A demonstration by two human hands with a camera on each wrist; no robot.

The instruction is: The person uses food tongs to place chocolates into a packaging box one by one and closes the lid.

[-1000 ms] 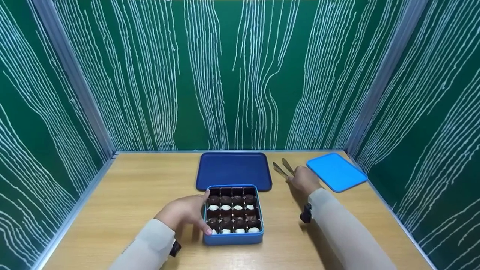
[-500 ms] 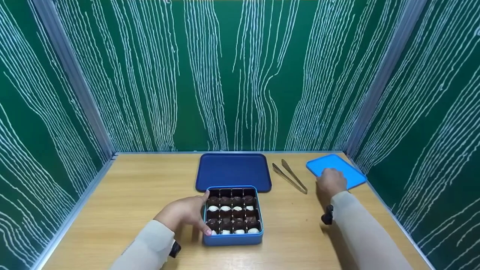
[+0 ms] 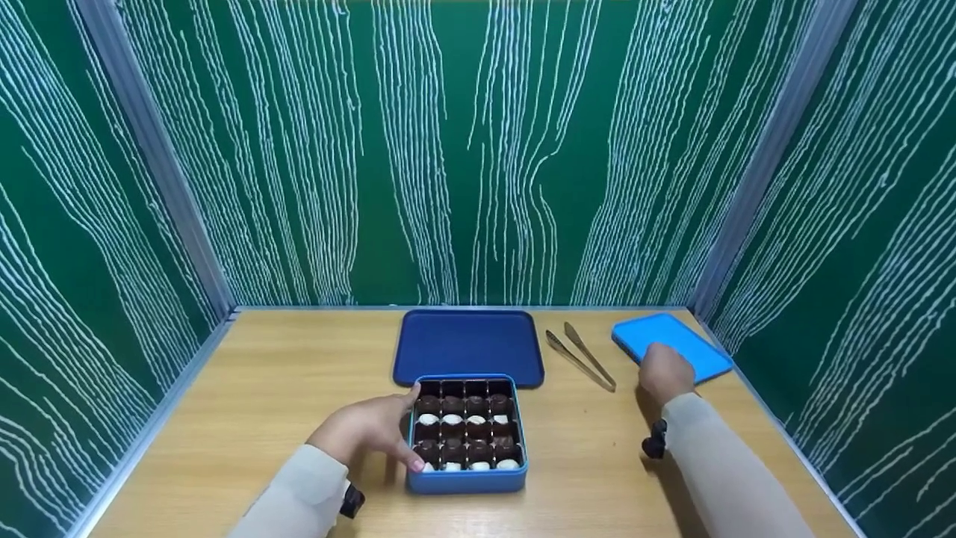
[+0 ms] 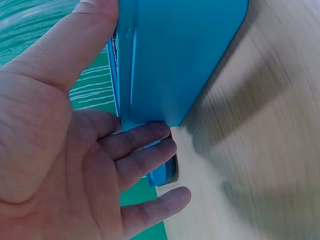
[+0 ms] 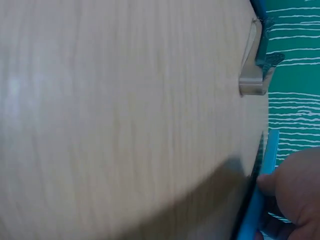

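A blue chocolate box (image 3: 467, 482) stands at the near middle of the table in the head view. Dark and white chocolates fill most of its dividers, and the farthest row looks bare. My left hand (image 3: 370, 430) spans the box's left side, thumb at the near corner and fingers at the far one; the left wrist view shows the fingertips against its wall. On the right, my right hand (image 3: 667, 370) pinches the near-left edge of a light blue lid (image 3: 683, 340). That lid's left edge is tilted up from the table, with its dark underside rim showing.
Behind the box lies a dark blue tray (image 3: 469, 347), its near edge right at the box's far wall. Metal tongs (image 3: 590, 366) rest spread between tray and lid. Green walls with white lines (image 3: 478, 149) enclose the wooden table (image 3: 299, 351) at the back and sides.
My right hand let go of the tongs, laying them on the table, and moved right to the light blue lid, whose left edge has risen. My left hand stays on the box.
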